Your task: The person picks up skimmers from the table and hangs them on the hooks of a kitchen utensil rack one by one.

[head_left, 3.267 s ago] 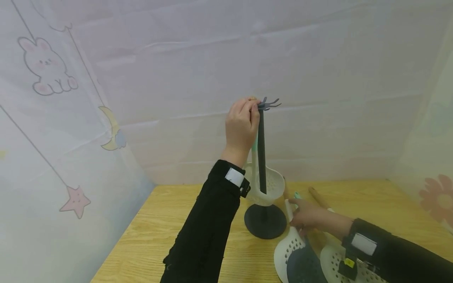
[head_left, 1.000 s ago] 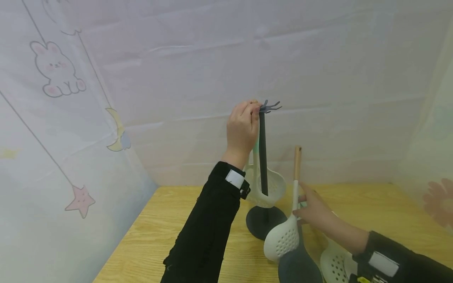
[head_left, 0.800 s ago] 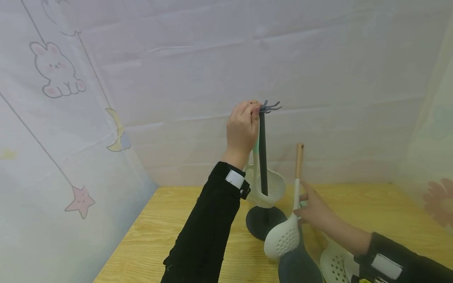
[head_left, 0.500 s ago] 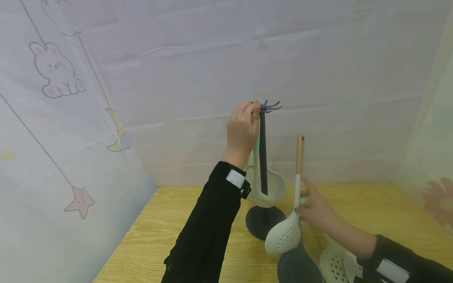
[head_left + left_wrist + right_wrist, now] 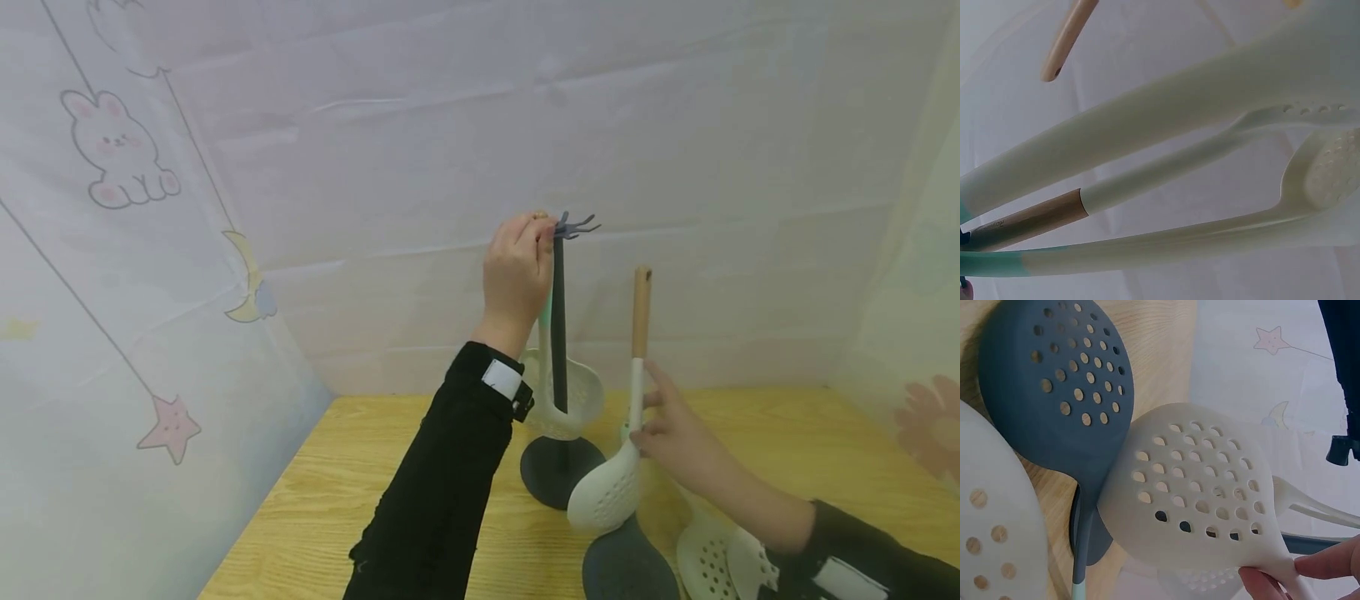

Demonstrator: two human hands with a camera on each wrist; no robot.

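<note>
Nearest us, a dark grey skimmer (image 5: pixel 628 568) and a cream perforated spoon (image 5: pixel 705 554) lie flat on the wooden table (image 5: pixel 360 483), beside our right sleeve (image 5: pixel 870 558). Just above them, our right hand (image 5: pixel 671 437) pinches the white skimmer (image 5: pixel 609 493) by the lower part of its handle, fingers curled round the shaft directly above the perforated bowl. The bowl hangs below the grip, clear of the table and over the grey skimmer's head; the wooden end of the handle (image 5: pixel 641 310) rises upright well above the fingers. The right wrist view shows the fingertips (image 5: pixel 1329 565) closed on the neck of the white skimmer, right where the bowl narrows.

Farther back stands the dark utensil stand (image 5: pixel 558 333), its round base (image 5: pixel 561 471) on the table just left of the held skimmer. A cream ladle (image 5: pixel 564 398) with a mint handle hangs on it, against the post. At the top, our left hand (image 5: pixel 516 271) is curled round the hooks (image 5: pixel 576 225), gripping the stand's head. The patterned cloth backdrop (image 5: pixel 150 208) closes the scene behind.
</note>
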